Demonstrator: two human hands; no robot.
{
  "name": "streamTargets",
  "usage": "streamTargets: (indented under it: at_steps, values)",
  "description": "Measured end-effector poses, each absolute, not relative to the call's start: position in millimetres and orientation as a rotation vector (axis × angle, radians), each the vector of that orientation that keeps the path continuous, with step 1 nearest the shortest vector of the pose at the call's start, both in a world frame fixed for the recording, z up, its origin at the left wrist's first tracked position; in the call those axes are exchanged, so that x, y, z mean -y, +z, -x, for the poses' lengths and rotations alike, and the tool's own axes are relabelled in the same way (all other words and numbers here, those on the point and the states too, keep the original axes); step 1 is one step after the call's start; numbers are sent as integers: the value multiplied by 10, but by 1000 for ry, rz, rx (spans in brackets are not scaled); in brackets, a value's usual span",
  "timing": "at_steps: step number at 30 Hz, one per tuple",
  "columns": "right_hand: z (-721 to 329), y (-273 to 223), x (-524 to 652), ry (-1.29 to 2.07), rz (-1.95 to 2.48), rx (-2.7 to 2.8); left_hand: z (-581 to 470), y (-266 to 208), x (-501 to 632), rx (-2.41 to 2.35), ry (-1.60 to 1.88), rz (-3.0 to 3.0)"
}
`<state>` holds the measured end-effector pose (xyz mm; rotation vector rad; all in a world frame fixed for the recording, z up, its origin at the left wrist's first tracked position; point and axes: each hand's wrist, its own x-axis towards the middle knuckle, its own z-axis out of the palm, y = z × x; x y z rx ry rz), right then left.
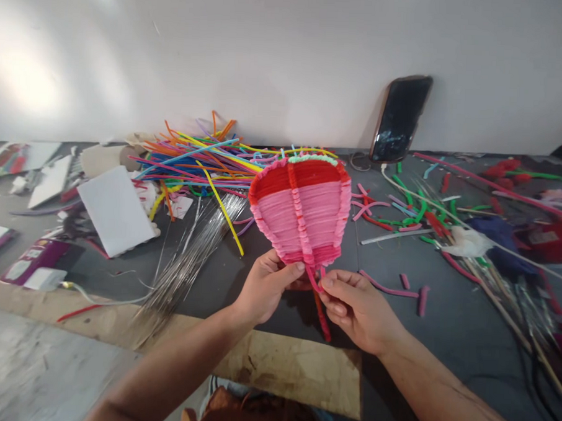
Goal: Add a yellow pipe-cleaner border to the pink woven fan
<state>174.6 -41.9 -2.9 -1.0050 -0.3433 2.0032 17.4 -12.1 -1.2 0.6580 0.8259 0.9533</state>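
A fan-shaped pipe cleaner piece [276, 213], pink with a red band near its top and a pale green stretch on the rim, is held upright in front of me. My left hand [267, 287] pinches its narrow lower end, thumb on the front. A loose pink pipe cleaner [312, 277] hangs from that end, and the fingers of my right hand [358, 306] are closed on it. Below the hands a red stem [321, 318] sticks out downward. Some of my left fingers are hidden behind the piece.
Colourful pipe cleaners [190, 154] lie heaped at the back, with a bundle of thin metal wires [190, 262] nearer. A phone [401, 119] leans on the wall, its white cable [443, 211] running right. A white box [116, 211] sits left; pipe cleaner scraps [423, 300] lie right.
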Motion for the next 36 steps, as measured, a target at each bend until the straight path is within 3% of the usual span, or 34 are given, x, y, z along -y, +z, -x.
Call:
streamTargets:
  at_steps: [26, 29, 36]
  values:
    - [-1721, -89, 450, 1833, 1039, 509, -155, -5, 133, -832, 913, -702]
    - [-1782, -121, 438, 1542, 1134, 783, -158, 27, 114, -864, 918, -603]
    - [-1877, -19, 438, 347, 1103, 1776, -167, 26, 138, -852, 896, -566]
